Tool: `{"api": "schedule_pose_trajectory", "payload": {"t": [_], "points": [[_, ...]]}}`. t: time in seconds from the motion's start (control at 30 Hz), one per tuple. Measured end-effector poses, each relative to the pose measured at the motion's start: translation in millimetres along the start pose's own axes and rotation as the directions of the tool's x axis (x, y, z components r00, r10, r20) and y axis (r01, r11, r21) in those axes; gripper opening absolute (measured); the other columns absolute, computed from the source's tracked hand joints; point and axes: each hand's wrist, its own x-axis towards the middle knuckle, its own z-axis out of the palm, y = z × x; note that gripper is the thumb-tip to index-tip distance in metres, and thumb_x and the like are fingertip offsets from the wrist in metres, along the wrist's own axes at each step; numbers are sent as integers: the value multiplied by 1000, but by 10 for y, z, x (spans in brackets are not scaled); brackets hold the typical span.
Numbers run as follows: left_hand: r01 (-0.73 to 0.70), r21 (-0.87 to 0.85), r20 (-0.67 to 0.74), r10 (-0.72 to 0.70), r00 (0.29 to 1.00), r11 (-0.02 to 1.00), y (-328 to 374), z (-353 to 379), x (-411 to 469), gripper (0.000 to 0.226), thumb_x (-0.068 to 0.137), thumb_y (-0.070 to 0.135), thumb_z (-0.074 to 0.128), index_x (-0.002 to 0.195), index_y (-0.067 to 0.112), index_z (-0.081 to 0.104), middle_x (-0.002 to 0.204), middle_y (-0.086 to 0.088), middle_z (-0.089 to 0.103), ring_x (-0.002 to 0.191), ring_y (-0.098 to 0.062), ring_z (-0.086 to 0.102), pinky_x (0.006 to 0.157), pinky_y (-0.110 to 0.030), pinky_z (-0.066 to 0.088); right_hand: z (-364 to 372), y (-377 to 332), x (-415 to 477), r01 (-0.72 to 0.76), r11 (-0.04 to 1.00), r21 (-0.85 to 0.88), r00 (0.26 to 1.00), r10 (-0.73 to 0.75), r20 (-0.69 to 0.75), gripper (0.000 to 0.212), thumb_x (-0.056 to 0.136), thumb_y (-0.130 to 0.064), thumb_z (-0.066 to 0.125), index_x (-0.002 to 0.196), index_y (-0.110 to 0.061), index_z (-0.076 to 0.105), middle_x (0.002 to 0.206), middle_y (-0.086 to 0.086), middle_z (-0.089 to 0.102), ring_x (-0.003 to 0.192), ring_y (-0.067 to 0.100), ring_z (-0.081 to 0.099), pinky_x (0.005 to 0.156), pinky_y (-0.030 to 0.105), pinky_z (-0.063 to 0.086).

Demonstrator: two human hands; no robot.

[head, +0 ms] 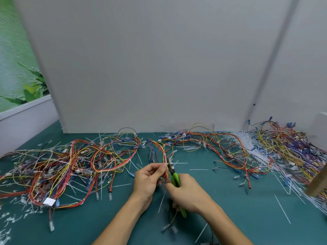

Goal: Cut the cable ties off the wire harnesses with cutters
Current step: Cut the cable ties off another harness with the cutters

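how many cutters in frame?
1. The green-handled cutters are at centre, gripped by the right hand, tips at the wire harness that the left hand holds. More could be hidden under the wire piles.

A pale grey panel (150,68) stands upright along the far edge of a teal-green work surface (221,200). A dark slanting seam (270,64) crosses the panel's right side, and a small dark spot (254,104) sits just beside the seam's lower end. Left of the panel, a white ledge (26,106) runs below a green backdrop of broad leaves (16,68), while a white block (321,124) and a blurred brown wooden edge (318,183) show at the right border, all under soft, even light without hard shadows.
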Motion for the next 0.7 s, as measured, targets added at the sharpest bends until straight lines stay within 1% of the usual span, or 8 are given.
{"api": "schedule_pose_trajectory", "payload": {"t": [0.07, 0.13, 0.27, 0.4, 0.47, 0.57, 0.63, 0.7], "points": [[-23, 2, 3, 23, 1000, 1000, -1, 7, -9, 10, 70, 18, 79, 76, 10, 79, 73, -8, 73, 57, -11, 64, 50, -18, 49, -11, 8, 9, -6, 1000, 24, 1000, 5, 26, 33, 77, -41, 49, 88, -10, 53, 71, 12, 74, 61, 30, 74, 63, 49, 64], [-39, 20, 0, 39, 999, 999, 2, 14, -16, 8, 71, 17, 77, 75, 10, 79, 72, -8, 73, 57, -10, 62, 52, -19, 49, -7, 12, 18, -3, 999, 34, 1000, 2, 26, 33, 78, -41, 49, 87, -10, 54, 73, 13, 75, 63, 32, 74, 65, 51, 63], [-53, 62, -4, 53, 999, 997, -7, 21, -21, 4, 74, 15, 75, 74, 11, 78, 68, -7, 71, 57, -11, 56, 54, -19, 45, 41, 14, 13, 7, 1000, 4, 999, -7, -50, 28, 85, -40, 51, 76, -14, 51, 68, 12, 70, 55, 28, 72, 58, 47, 63], [-69, 64, -13, 70, 997, 996, -17, 20, -19, 9, 82, 6, 73, 76, 11, 79, 70, -8, 72, 56, -11, 54, 52, -17, 45, 54, 40, 23, -2, 995, -99, 988, -14, -152, 31, 93, -40, 53, 73, -17, 48, 82, 15, 67, 67, 36, 70, 64, 47, 61], [-71, 61, -24, 73, 997, 996, -22, 23, -23, 9, 83, 5, 73, 79, 9, 80, 74, -10, 74, 59, -13, 53, 53, -19, 45, 40, 41, 24, 2, 994, -109, 987, -20, -161, 30, 93, -38, 52, 71, -18, 48, 85, 16, 67, 69, 37, 68, 65, 45, 60], [-76, 59, -49, 79, 996, 995, -34, 31, -28, 8, 83, 4, 73, 82, 9, 80, 77, -12, 75, 65, -18, 55, 57, -25, 44, 33, 44, 31, -2, 994, -109, 986, -16, -166, 30, 93, -38, 53, 70, -17, 48, 82, 14, 66, 67, 38, 68, 62, 43, 59], [-80, 76, -56, 84, 995, 994, -40, 37, -27, 7, 84, 5, 73, 83, 9, 79, 77, -12, 75, 64, -17, 58, 57, -24, 46, 42, 54, 47, -15, 994, -108, 986, -3, -167, 30, 92, -39, 53, 72, -18, 49, 84, 14, 66, 67, 37, 68, 62, 42, 59], [-73, 84, -53, 78, 996, 994, -46, 38, -26, 5, 85, 7, 73, 86, 4, 77, 78, -14, 75, 63, -16, 62, 57, -23, 52, 62, 70, 68, -24, 995, -99, 985, 6, -172, 31, 92, -42, 52, 72, -19, 49, 85, 14, 66, 67, 35, 68, 62, 40, 58]]}}
